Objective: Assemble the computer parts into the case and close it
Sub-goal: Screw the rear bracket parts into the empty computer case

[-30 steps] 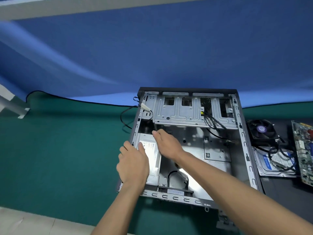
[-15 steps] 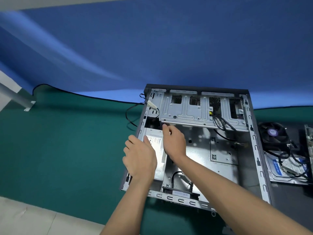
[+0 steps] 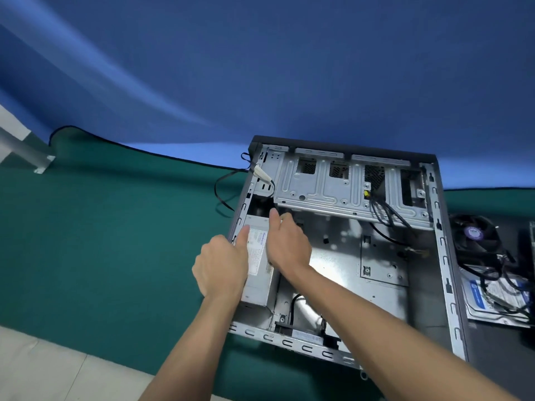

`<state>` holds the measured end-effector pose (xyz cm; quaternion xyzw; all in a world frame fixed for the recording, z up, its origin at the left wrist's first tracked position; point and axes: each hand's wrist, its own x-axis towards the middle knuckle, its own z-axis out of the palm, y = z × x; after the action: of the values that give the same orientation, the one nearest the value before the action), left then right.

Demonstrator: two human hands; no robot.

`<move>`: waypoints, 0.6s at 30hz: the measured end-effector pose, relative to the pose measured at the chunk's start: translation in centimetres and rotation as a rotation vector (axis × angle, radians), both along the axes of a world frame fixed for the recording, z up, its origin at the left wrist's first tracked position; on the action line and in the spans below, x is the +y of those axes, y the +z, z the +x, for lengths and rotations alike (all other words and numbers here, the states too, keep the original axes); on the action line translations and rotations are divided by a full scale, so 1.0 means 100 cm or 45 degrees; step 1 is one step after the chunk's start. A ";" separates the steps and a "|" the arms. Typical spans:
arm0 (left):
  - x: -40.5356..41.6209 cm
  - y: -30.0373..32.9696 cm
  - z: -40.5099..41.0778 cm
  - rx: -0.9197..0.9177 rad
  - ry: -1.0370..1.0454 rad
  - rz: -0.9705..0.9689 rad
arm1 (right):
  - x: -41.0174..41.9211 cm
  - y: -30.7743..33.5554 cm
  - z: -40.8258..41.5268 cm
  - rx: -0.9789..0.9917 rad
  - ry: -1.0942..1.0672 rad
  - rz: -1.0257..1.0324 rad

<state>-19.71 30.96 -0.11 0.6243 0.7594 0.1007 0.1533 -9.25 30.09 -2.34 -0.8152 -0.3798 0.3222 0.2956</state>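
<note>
The open grey computer case [image 3: 443, 256] lies on its side on the green mat. A silver power supply [image 3: 257, 273] with a white label sits along the case's left wall. My left hand [image 3: 223, 264] curls around the supply's left edge, its thumb lying on the top face. My right hand [image 3: 288, 244] reaches across from the right. Its fingers press at the supply's far end, just under the drive cage [image 3: 347, 189]. What those fingertips touch is hidden.
Black cables [image 3: 388, 215] hang from the drive cage into the case, and another cable [image 3: 221, 192] loops outside its far left corner. Right of the case lie a cooler fan [image 3: 474, 235], a hard drive [image 3: 498, 299] under cables, and a circuit board edge [image 3: 532, 233].
Both hands have slid toward the far end of the power supply. My left hand has gone from flat on top to curled at the left edge.
</note>
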 end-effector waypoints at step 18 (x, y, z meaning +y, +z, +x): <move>0.004 0.001 0.010 0.031 0.004 -0.041 | -0.019 0.000 0.018 0.135 0.485 -0.222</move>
<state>-18.72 31.32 -0.03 0.6217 0.7636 0.0813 0.1539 -7.41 28.18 -2.30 -0.7329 -0.4818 0.4464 0.1774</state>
